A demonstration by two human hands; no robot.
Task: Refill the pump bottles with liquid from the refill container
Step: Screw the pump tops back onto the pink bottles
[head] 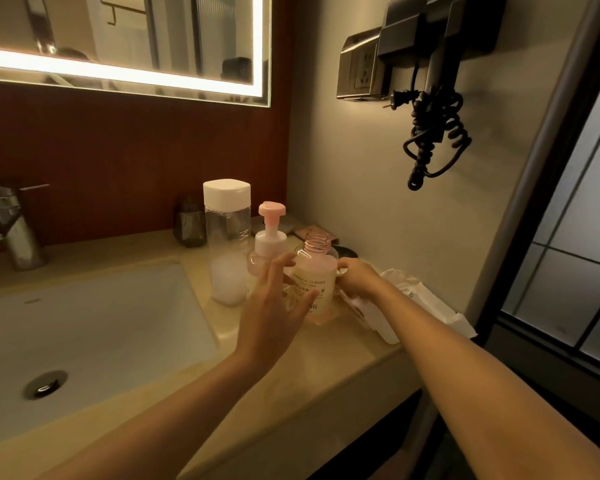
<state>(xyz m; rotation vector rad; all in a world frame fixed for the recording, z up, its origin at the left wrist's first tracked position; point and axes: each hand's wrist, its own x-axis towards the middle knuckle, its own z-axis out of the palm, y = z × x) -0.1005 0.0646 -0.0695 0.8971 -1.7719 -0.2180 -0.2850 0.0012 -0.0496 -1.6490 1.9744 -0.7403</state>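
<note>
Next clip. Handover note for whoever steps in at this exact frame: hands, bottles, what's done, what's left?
Left hand: open, straight fingers against the front of the open bottle.
Right hand: curled against that bottle's right side, apparently gripping it.
Open bottle stands on the counter, pump off, pinkish liquid nearly to the shoulder. Behind it the pump bottle has its pump on. The tall white-capped container stands left, about a third full.
Done: the open bottle looks filled.
Left: refit its pump, which is not in view; the other bottle's level is hidden.

One tall capped bottle (pixel 226 233), one pump bottle (pixel 271 239), one open bottle (pixel 316 270), one tap (pixel 14 230), one sink (pixel 101 323)
</note>
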